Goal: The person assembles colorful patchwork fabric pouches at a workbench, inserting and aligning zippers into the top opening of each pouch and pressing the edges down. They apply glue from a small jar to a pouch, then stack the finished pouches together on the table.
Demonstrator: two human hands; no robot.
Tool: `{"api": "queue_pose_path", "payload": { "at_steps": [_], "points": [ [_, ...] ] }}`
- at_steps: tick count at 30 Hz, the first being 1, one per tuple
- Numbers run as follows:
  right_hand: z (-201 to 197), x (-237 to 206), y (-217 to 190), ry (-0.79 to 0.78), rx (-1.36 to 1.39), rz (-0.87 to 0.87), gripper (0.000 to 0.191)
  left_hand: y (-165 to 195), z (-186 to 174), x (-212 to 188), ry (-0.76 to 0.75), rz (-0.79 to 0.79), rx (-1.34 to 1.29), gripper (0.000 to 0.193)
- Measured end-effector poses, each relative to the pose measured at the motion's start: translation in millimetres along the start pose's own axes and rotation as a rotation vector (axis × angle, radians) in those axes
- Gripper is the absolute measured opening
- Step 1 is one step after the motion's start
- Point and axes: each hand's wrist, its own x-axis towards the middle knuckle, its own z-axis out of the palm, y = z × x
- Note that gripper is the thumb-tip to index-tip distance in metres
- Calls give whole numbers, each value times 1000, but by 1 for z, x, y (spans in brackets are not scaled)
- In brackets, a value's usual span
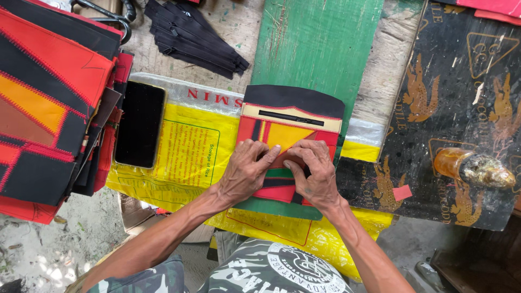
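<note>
A patchwork pouch panel in black, cream, red, orange and green lies flat on a yellow plastic sack, with a black zipper slot near its top. My left hand presses its fingertips on the panel's lower middle. My right hand sits beside it, fingers curled and pinching the fabric at the same spot. Both hands touch each other over the red and green strips.
A black phone lies left of the panel. A stack of stitched patchwork panels fills the far left. Black zippers and scissors lie at the top. A green board and a glue bottle on black sheet sit right.
</note>
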Motion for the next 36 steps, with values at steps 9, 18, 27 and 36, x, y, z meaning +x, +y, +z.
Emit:
{"api": "queue_pose_path", "payload": {
  "at_steps": [9, 18, 27, 36],
  "points": [
    [1, 1, 1, 3, -9, -10, 27, 0, -2, 1, -15, 34, 27, 50],
    [2, 2, 1, 2, -12, -8, 27, -3, -1, -1, -25, 71, 55, 49],
    [3, 1, 2, 2, -11, -14, 27, -2, 1, -3, -60, 91, 141, 49],
    [3, 1, -1, -1, -13, -3, 28, -2, 2, -4, -64, 91, 154, 51]
  ]
}}
